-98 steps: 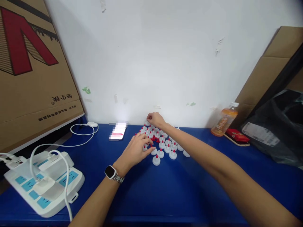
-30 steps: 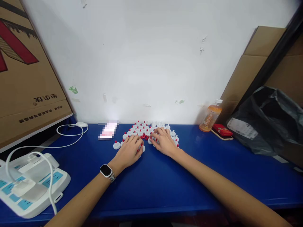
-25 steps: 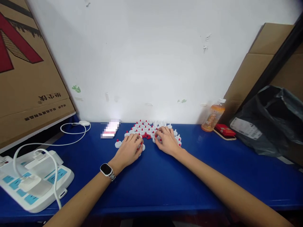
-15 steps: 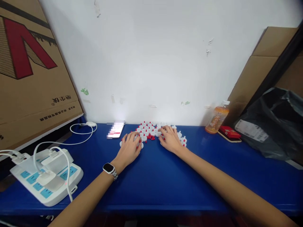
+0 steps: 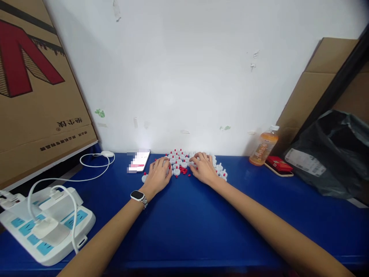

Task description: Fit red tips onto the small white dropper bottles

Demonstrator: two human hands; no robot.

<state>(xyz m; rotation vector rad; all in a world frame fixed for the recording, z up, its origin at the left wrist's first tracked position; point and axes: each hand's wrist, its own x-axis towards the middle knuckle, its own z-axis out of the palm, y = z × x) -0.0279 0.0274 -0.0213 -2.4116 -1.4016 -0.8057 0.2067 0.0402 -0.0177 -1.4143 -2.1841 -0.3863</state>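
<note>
Hands, left hand (image 5: 158, 174) and right hand (image 5: 203, 168), lay spread, gripping nothing, on red-tipped white caps (image 5: 179, 161); sweeping could scatter them off the blue table (image 5: 201, 215).

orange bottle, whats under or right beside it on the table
The orange bottle stands directly on the blue table. A red packet lies beside it on something flat, mostly covered and unidentifiable.
</note>
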